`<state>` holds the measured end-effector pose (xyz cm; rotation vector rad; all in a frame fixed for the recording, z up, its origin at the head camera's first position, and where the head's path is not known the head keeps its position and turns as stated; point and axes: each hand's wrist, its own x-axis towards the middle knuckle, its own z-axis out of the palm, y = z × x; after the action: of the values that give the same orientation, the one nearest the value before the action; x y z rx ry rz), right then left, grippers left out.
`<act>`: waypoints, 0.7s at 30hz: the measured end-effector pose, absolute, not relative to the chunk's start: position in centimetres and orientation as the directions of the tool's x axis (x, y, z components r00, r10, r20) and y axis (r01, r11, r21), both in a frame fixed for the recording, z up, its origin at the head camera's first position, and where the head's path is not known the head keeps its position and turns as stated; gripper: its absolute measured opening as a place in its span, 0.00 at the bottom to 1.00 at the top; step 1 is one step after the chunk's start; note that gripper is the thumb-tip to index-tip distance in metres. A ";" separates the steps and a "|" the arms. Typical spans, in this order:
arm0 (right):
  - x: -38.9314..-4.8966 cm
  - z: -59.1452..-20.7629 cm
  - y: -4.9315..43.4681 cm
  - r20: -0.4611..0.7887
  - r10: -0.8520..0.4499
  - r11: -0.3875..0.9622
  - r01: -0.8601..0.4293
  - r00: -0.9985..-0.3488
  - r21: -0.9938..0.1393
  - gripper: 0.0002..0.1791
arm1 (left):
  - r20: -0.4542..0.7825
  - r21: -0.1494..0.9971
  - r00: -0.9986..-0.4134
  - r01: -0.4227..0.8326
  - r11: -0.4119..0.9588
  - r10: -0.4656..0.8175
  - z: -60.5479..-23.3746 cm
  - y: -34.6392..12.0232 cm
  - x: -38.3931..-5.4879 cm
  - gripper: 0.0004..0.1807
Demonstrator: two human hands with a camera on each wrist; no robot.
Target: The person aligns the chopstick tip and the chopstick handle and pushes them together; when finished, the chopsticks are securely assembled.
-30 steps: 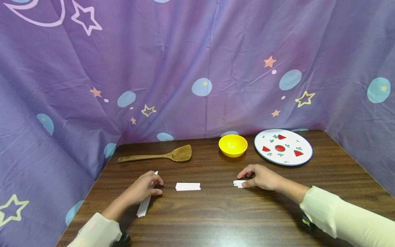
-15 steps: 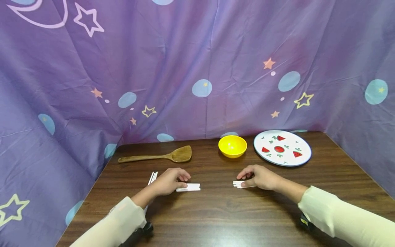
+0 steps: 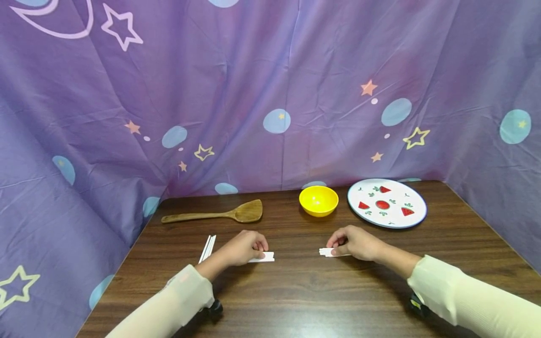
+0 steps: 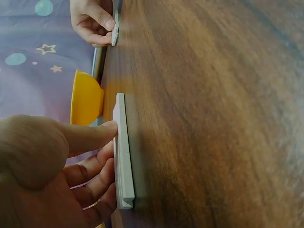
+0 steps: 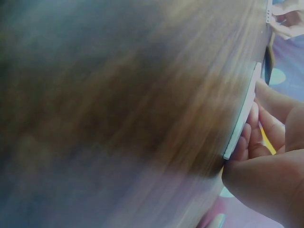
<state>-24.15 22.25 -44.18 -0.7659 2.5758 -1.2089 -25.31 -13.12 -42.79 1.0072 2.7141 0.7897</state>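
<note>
1. The wooden spatula (image 3: 246, 212) lies flat on the brown tabletop (image 3: 296, 300), left of the yellow bowl (image 3: 319, 212).
2. Some long, thin white sticks (image 3: 207, 249) lie side by side, left of the bowl and nearer the person. The left arm hides part of them.
3. The left hand (image 3: 244, 248) is left of the bowl and nearer the person. Its thumb and fingers pinch a row of flat white bars (image 3: 268, 257).
4. The bowl stands upright near the back, in front of a purple curtain (image 3: 236, 84) with stars on it.
5. Some short white sticks (image 3: 324, 252) are on the person's side of the bowl, a bit to its right.
6. The right hand (image 3: 359, 242) is there too, farther right of the bowl, pinching those short sticks.
7. The round watermelon plate (image 3: 387, 203) is just right of the bowl.
</note>
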 end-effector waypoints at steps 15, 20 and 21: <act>-24.6 -43.8 22.2 0.019 -0.559 0.496 -0.353 -0.829 -0.793 0.03 | 0.051 0.549 -0.749 0.574 0.607 0.661 -42.9 -12.9 -25.6 0.08; -24.7 -43.8 22.3 0.032 -0.568 0.505 -0.380 -0.822 -0.775 0.03 | 0.065 0.545 -0.736 0.592 0.593 0.674 -42.6 -12.9 -25.5 0.08; -24.7 -43.7 22.3 0.036 -0.569 0.505 -0.384 -0.821 -0.773 0.03 | 0.067 0.542 -0.735 0.595 0.594 0.675 -42.6 -12.9 -25.4 0.07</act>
<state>-24.72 22.30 -43.73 -0.8132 2.5248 -1.2129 -25.45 -12.89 -42.57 1.0714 2.6733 0.8275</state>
